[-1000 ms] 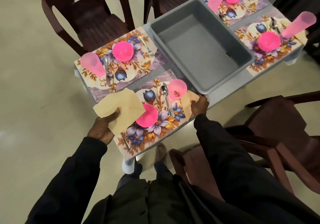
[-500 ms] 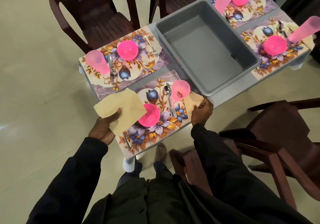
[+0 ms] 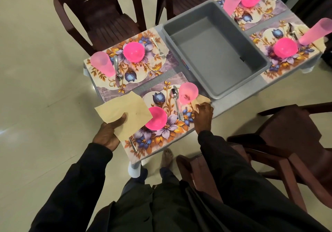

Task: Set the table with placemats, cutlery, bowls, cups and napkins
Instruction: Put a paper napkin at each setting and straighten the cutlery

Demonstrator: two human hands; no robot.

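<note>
The second napkin (image 3: pixel 201 100) lies at the right edge of the near placemat (image 3: pixel 161 142), just beside the pink cup (image 3: pixel 188 93). The right hand (image 3: pixel 203 115) presses it with straight fingers and has slid slightly back since a second ago, baring its far corner. The left hand (image 3: pixel 107 133) still grips the beige napkin (image 3: pixel 124 109), thumb on top, over the placemat's left edge. A grey tub (image 3: pixel 215 55) sits mid-tabletop (image 3: pixel 233 104), with brown chairs (image 3: pixel 100 16) around it on a pale floor (image 3: pixel 36 88).

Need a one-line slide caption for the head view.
Table setting: left hand holds a beige napkin while right hand touches a second napkin by the near pink cup.
</note>
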